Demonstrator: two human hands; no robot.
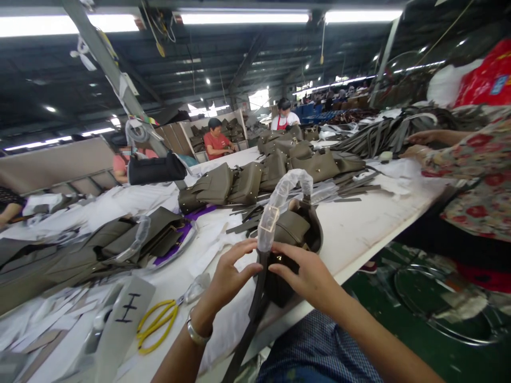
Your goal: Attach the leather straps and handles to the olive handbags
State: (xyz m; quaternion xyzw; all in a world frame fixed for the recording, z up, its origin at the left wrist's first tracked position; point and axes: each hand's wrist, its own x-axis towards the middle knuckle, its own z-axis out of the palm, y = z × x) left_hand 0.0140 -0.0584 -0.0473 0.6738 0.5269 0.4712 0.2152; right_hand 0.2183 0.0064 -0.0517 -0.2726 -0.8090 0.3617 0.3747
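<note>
An olive-brown handbag [293,229] stands at the table's near edge. Its arched handle [266,229] is wrapped in clear plastic, with a gold-coloured buckle showing through. My left hand [231,274] is at the handle's lower end from the left, fingers and thumb curled round it. From the right, my right hand [301,271] grips the same spot, close to a small shiny metal fitting on the bag. A long dark strap [259,290] runs down from between my hands past the table edge. The fingertips' exact contact is partly hidden.
Yellow-handled scissors [157,324] lie left, beside a white holder [133,308] marked "H". More olive bags [139,234] lie left, and a row of bags [247,183] stands behind. A co-worker in a floral sleeve [475,154] handles straps at right. Other people sit farther back.
</note>
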